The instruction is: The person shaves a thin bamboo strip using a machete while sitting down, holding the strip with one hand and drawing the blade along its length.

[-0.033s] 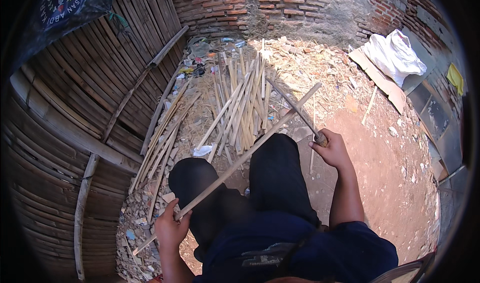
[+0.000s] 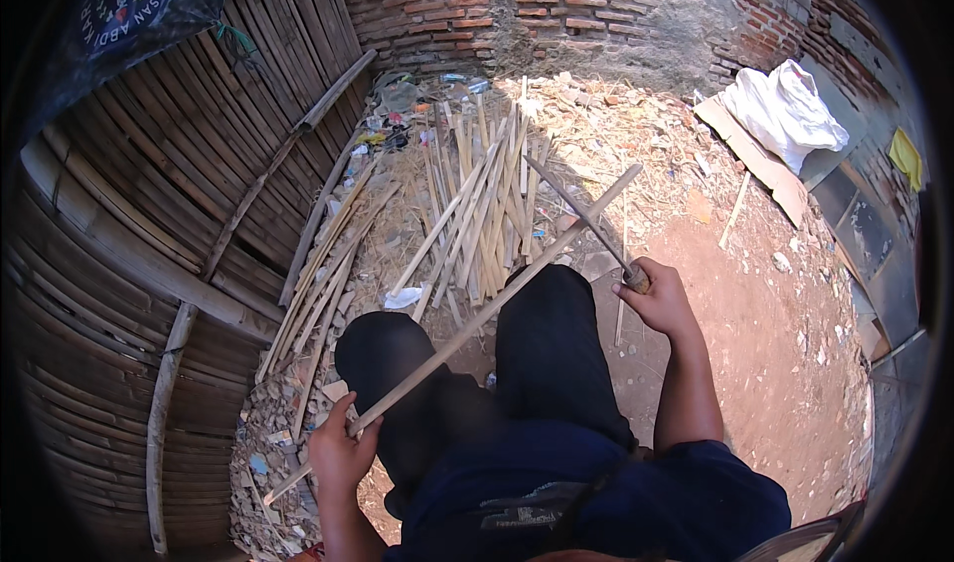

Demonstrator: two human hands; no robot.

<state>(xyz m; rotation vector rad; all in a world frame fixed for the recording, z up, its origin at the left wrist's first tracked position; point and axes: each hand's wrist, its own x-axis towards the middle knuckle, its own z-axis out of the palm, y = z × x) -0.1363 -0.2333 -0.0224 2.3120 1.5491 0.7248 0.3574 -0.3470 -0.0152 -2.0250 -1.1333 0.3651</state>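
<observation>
A long pale bamboo strip (image 2: 467,333) slants across my black-trousered knees, from low on the left to its far end on the right. My left hand (image 2: 343,448) is closed round the strip near its lower end. In my right hand (image 2: 661,299) is the wooden handle of a long-bladed knife (image 2: 584,212), its dark narrow blade pointing away and to the left. The blade crosses the strip near the far end and appears to touch it there.
Beyond my knees lies a pile of bamboo strips (image 2: 482,204); more strips (image 2: 323,274) lie along the bamboo wall (image 2: 109,234) at left. A brick wall (image 2: 427,10) closes the back. Cardboard (image 2: 750,150) and a white sack (image 2: 785,115) lie at the far right, on rubble-strewn ground.
The knife blade's tip has shifted very slightly to the left. Both hands keep their grip, and the bamboo strip has barely moved.
</observation>
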